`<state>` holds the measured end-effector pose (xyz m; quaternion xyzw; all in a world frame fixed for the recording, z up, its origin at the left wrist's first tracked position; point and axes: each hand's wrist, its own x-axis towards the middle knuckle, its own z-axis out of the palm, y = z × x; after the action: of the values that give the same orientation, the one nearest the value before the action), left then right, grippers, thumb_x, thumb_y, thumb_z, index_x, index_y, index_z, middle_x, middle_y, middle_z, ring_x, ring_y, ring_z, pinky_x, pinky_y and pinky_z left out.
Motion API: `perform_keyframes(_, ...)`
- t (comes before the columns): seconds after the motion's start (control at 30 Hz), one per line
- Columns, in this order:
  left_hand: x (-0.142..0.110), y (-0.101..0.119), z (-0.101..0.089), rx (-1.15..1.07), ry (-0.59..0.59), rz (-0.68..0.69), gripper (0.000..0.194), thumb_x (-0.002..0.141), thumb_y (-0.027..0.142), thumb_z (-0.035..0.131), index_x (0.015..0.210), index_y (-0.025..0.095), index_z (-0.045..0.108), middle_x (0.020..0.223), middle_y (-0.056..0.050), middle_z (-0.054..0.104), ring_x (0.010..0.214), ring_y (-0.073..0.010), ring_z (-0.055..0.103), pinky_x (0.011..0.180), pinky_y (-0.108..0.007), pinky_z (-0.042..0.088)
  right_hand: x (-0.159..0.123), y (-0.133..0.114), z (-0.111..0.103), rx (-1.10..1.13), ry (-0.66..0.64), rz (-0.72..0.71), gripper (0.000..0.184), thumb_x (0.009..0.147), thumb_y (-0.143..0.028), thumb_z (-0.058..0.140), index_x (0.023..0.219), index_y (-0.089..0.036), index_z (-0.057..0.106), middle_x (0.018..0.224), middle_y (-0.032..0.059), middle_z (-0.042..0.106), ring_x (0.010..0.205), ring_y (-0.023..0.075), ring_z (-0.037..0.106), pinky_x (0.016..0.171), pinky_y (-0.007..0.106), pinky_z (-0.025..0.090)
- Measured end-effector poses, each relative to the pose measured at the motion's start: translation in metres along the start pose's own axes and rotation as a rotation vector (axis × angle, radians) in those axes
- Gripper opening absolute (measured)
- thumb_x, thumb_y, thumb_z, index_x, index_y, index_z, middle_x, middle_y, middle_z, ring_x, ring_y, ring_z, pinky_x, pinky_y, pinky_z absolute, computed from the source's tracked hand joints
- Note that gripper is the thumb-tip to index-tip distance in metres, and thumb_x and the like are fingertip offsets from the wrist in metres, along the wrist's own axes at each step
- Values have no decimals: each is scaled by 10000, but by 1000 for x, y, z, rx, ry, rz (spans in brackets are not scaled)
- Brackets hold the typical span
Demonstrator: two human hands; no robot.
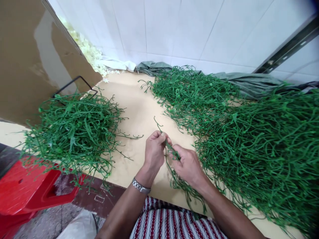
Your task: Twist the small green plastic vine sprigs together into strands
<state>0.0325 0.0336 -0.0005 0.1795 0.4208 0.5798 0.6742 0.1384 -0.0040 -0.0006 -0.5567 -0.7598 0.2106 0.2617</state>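
Note:
My left hand (156,147) pinches a thin green artificial stem (158,124) between thumb and fingers, and its tip sticks up past them. Close beside it on the right, my right hand (187,163) is closed around a small bunch of green artificial stems (185,188), whose lower ends hang towards my lap. Green strands run between the two hands. A silvery watch (141,186) is on my left wrist. The fingers of my right hand partly hide how the stems meet.
To the left lies a heap of green stems (77,132) by a cardboard box (22,59). Larger piles (261,149) spread over the right and the back (191,89) of the pale table (132,99). A red stool (22,192) stands below left. White petals (92,53) lie behind the box.

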Motion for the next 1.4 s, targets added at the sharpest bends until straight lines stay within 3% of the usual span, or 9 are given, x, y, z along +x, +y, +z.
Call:
perform_keyframes(0.1, 0, 8, 0, -172, -148, -75, 82, 720, 104, 540, 648, 135, 518, 582, -9, 551, 548, -116, 547, 501, -213, 425, 8, 10, -1, 267, -18, 76, 142, 800, -220, 446, 812, -169, 577, 662, 12, 582, 595, 138, 526, 547, 216, 381)
perform_keyframes(0.2, -1, 10, 0, -254, -194, -165, 109, 761, 108, 496, 661, 128, 534, 534, -4, 512, 526, -128, 546, 468, -218, 426, 10, 17, 0, 459, -46, 64, 169, 836, -262, 434, 809, -161, 567, 720, 8, 573, 669, 134, 533, 603, 213, 411)
perform_keyframes(0.3, -2, 9, 0, -286, -169, -166, 157, 742, 38, 485, 610, 116, 518, 509, 15, 479, 433, -75, 482, 440, -185, 409, 8, 18, -1, 470, -124, 20, 144, 822, -228, 446, 760, -159, 557, 671, -15, 529, 622, 115, 491, 581, 202, 391)
perform_keyframes(0.47, -3, 7, 0, -279, -110, -203, 185, 697, -14, 493, 561, 112, 486, 489, 24, 457, 361, -35, 382, 360, -142, 337, 8, 19, -6, 567, -241, -93, 167, 796, -192, 463, 868, -147, 607, 740, -2, 560, 665, 119, 512, 639, 212, 397)
perform_keyframes(0.7, -4, 4, -5, -305, -39, -252, 190, 682, -35, 461, 553, 104, 483, 488, 24, 434, 349, -19, 344, 331, -124, 296, 10, 23, -2, 687, -304, -71, 160, 794, -238, 491, 801, -140, 617, 676, -12, 514, 611, 106, 462, 620, 231, 365)
perform_keyframes(0.83, -6, 6, -2, -315, -63, -235, 188, 737, 34, 491, 571, 120, 503, 482, 23, 434, 426, -68, 455, 458, -184, 435, 9, 24, 8, 893, -230, 37, 264, 826, -354, 494, 663, -151, 535, 564, -37, 403, 506, 84, 360, 511, 221, 300)
perform_keyframes(1.0, -10, 7, 0, -391, -97, -51, 162, 742, 86, 537, 589, 141, 536, 542, 6, 530, 566, -111, 544, 743, -309, 498, 11, 23, 14, 946, -165, 113, 312, 827, -422, 495, 662, -158, 507, 484, -67, 298, 440, 72, 240, 439, 222, 199)
perform_keyframes(1.2, -13, 5, 4, -449, -49, -17, 248, 791, 72, 450, 560, 144, 504, 487, 18, 472, 476, -93, 488, 625, -255, 472, 8, 17, 17, 951, -103, 47, 287, 826, -350, 515, 613, -161, 474, 561, -42, 345, 518, 82, 314, 506, 224, 273)
perform_keyframes(1.4, -16, 8, 4, -532, -15, -116, 298, 830, 75, 385, 543, 141, 433, 476, 40, 350, 409, -59, 384, 500, -200, 416, 4, 14, 23, 1006, -64, 50, 281, 803, -344, 543, 598, -163, 478, 582, -29, 374, 547, 95, 350, 523, 234, 292)
